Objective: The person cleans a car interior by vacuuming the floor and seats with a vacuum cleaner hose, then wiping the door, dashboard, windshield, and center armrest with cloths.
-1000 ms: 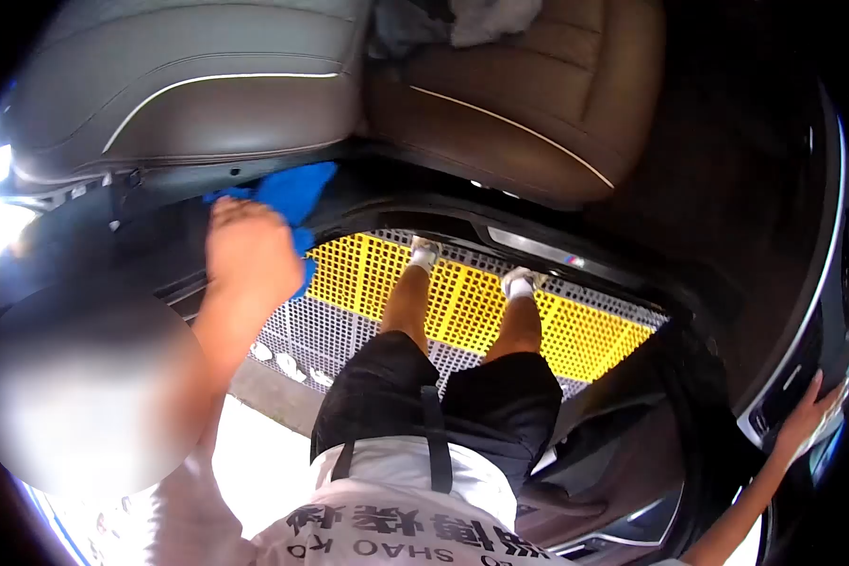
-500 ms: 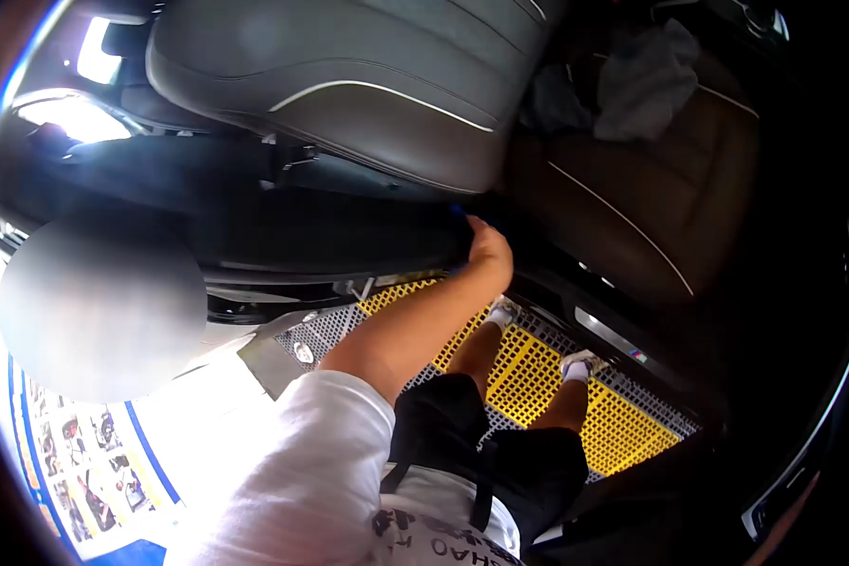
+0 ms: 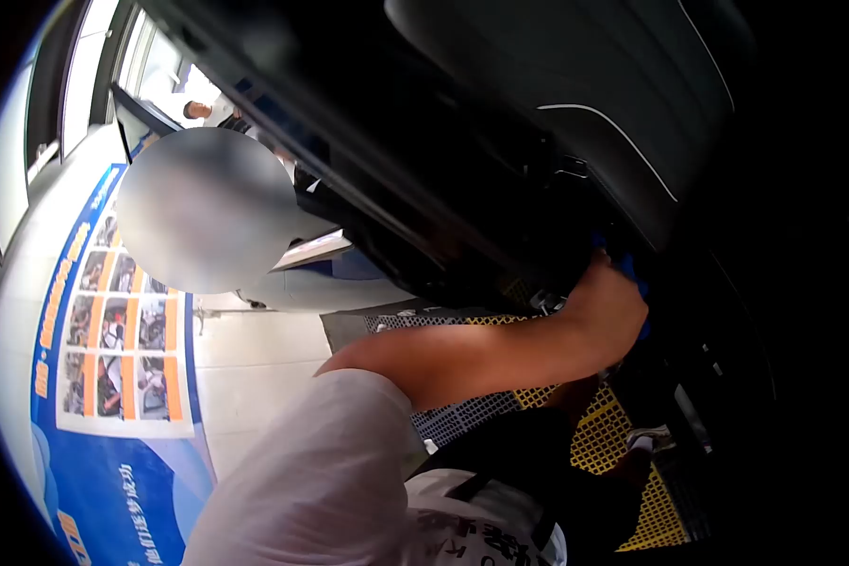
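My left hand [image 3: 613, 300] reaches into the car's door opening, its fingers closed round a blue cloth [image 3: 643, 316] that shows along the hand's far side. The hand is beside the dark door pillar and below the seat [image 3: 604, 141] with its white piping. Most of the cloth is hidden by the hand and the shadow. My right hand is out of sight.
A yellow and grey grating [image 3: 658, 517] covers the floor around the feet. A door sill [image 3: 693, 415] runs beside the foot. At the left are a blue poster with photos [image 3: 118, 429] and a person [image 3: 198, 109] in the background.
The view has swung to the left. My left hand has moved along the door opening with the blue cloth. My right hand, seen at the right edge a second ago, has left the view.
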A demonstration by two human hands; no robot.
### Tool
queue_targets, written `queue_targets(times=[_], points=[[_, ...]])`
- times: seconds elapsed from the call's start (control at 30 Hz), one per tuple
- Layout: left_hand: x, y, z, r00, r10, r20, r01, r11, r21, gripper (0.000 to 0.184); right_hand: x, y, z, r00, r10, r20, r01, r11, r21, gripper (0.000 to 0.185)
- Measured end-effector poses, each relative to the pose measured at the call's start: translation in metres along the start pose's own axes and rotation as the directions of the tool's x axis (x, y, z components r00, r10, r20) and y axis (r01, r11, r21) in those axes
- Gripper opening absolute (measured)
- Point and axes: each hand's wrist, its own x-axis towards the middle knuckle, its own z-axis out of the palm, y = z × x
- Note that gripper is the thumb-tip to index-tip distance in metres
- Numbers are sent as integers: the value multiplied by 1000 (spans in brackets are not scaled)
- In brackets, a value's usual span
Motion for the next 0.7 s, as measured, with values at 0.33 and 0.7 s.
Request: queue_targets(times=[0.33,0.7], points=[[-82,23,14,939,-103,-329,-254,436,-863,54,-287,-306,41,287,-868,406,-932,-155,328,69],[-119,31,39,536,-373,-758,-634,415,-652,85,-275,-484,2,232,-614,754,-973,-144,182,54]])
